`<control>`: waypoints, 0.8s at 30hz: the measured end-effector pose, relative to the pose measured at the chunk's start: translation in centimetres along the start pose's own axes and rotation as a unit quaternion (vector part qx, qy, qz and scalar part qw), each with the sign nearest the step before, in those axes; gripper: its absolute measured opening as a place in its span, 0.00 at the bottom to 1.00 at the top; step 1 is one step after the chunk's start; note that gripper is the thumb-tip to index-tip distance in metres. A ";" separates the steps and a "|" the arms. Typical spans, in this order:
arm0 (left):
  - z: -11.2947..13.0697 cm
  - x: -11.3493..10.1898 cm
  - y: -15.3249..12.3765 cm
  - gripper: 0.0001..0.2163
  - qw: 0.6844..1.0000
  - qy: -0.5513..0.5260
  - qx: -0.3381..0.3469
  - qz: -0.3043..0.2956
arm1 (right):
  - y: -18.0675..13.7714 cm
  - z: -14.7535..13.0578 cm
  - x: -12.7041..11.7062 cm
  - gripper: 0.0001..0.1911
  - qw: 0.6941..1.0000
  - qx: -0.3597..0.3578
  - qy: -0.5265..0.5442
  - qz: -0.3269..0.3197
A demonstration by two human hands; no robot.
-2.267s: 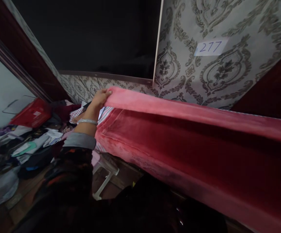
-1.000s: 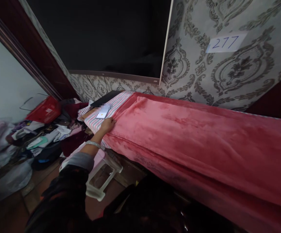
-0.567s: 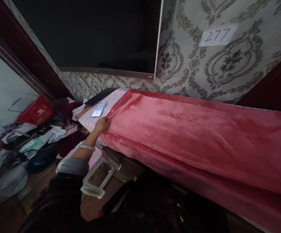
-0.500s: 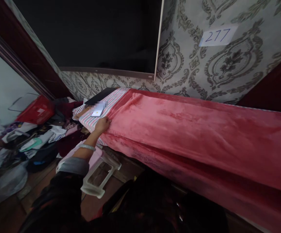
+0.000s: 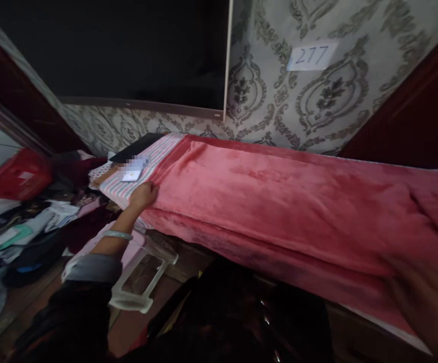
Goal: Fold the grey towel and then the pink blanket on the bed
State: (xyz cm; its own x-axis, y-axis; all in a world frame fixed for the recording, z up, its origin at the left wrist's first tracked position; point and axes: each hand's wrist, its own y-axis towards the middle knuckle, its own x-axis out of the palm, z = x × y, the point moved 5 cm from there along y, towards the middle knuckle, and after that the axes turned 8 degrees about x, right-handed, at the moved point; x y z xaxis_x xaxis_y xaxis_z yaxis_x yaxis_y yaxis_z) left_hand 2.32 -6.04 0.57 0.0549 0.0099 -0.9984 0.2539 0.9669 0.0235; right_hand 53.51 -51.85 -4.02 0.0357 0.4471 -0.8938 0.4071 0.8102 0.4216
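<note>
A plush pink-red blanket [image 5: 264, 196] lies stretched along a long surface under the wall. At its left end my left hand [image 5: 143, 195] is closed on the blanket's edge, next to a striped cloth [image 5: 118, 190]. A lit phone [image 5: 131, 174] rests on that striped cloth, just beyond the hand. My right hand [image 5: 426, 297] is at the lower right, over the blanket's front side. Motion smears its fingers, so I cannot tell whether they grip the fabric.
A pale plastic stool [image 5: 143, 297] stands below my left forearm. Clothes [image 5: 33, 227] and a red basket [image 5: 18, 174] are heaped at the left. A large dark television [image 5: 128, 50] hangs above, beside a paper marked 277 [image 5: 312, 55]. A black flat object [image 5: 137, 146] lies at the back.
My right hand has come into view at the lower right, and the blanket there shows new folds. My left hand still holds the blanket's end. The view has shifted right.
</note>
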 end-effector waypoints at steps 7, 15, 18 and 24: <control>1.0 -0.5 1.5 0.16 0.998 0.050 0.013 -0.043 | 1.9 -2.9 1.8 0.19 0.995 -0.096 0.001 0.039; 1.7 0.1 0.7 0.22 0.998 0.056 -0.011 -0.027 | 0.5 -2.6 1.1 0.16 0.992 -0.062 0.059 0.093; 2.1 -0.7 0.6 0.22 0.997 0.063 0.009 0.033 | 0.2 -2.7 1.4 0.17 0.993 -0.074 0.057 0.065; 12.5 -1.0 -3.7 0.21 0.939 -0.015 0.306 0.153 | 2.2 -6.5 -0.3 0.19 0.992 -0.064 0.100 0.050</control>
State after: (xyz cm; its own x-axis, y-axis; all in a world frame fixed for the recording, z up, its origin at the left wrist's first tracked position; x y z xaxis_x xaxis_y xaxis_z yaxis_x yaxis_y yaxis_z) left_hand 13.34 -12.84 2.06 0.2407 0.2471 -0.9386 0.7294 0.5919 0.3429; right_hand 48.49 -47.72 -1.86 -0.1166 0.5827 -0.8043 0.2904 0.7944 0.5334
